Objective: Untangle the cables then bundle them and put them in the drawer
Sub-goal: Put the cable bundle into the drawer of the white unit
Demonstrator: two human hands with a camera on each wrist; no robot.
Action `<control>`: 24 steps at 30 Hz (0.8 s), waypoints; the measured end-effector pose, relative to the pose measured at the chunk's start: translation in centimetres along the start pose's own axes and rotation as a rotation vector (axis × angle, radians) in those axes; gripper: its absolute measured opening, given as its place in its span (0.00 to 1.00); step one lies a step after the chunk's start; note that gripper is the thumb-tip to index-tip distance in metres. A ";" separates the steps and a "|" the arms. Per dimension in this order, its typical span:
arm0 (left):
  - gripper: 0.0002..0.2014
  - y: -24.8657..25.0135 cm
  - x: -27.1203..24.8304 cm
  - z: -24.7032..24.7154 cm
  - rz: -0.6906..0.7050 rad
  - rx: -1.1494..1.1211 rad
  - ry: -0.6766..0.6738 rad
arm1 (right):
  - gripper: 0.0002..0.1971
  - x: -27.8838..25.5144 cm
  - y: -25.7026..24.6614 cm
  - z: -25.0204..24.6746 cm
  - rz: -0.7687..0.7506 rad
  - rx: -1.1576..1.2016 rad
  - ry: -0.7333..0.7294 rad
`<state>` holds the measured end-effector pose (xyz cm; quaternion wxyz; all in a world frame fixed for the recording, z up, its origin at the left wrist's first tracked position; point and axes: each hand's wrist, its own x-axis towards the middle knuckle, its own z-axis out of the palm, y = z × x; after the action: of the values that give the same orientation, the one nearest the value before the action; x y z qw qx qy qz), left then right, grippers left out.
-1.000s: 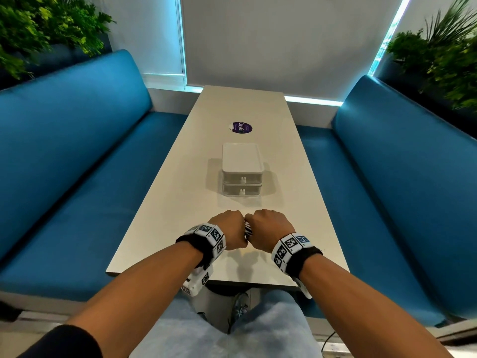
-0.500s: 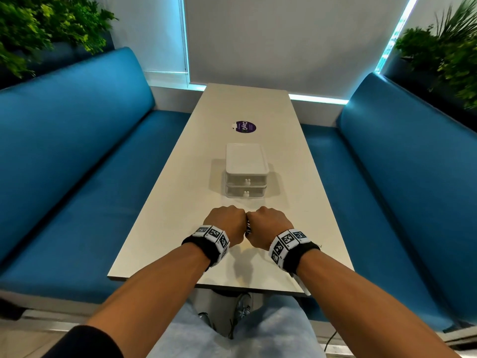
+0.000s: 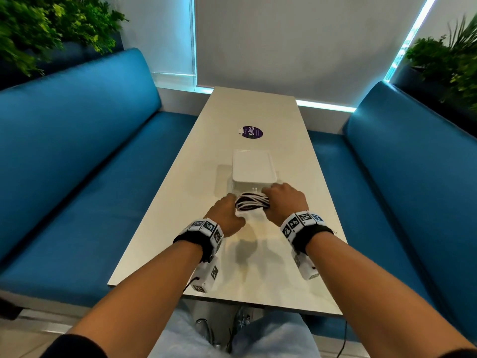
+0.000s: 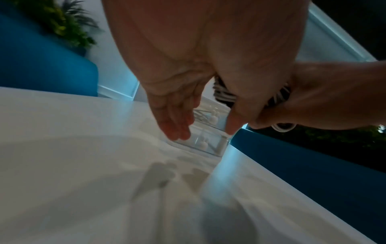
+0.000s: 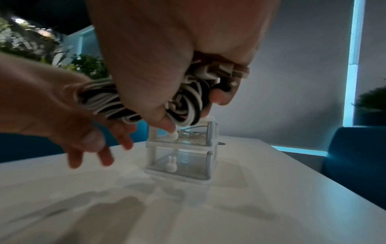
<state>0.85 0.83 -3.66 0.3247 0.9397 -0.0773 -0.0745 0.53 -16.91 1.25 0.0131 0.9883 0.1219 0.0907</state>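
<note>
A bundle of black and white cables point(image 3: 251, 204) hangs just in front of the small two-drawer box point(image 3: 251, 171), level with its top drawer. My right hand point(image 3: 282, 200) grips the bundle's right end, fingers curled round the coils point(image 5: 183, 105) and plugs. My left hand point(image 3: 227, 213) is at the bundle's left end, which sits in the crook of its thumb point(image 4: 231, 115). Its fingers point(image 4: 175, 127) point straight down towards the box. Both clear drawers point(image 5: 181, 158) with rabbit-shaped knobs are closed. Thin wires show inside the top one.
The long white table point(image 3: 180, 228) runs away from me, with a purple sticker point(image 3: 251, 132) beyond the box. Blue benches point(image 3: 77, 164) line both sides, with plants behind them. My knees are under the near table edge.
Both hands have moved forward from near the table's front edge to the drawer box. The fists have parted, the bundle now shows between them, and the left fingers have straightened.
</note>
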 end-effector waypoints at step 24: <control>0.26 -0.4 -1.3 5.3 -0.167 0.190 -0.008 | 0.08 -0.1 -1.5 -0.9 -0.016 0.289 -0.071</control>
<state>-1.36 -1.78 -7.95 0.2264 0.9691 -0.0068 -0.0974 -0.11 -15.50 2.08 -0.1244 0.9815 0.1409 0.0370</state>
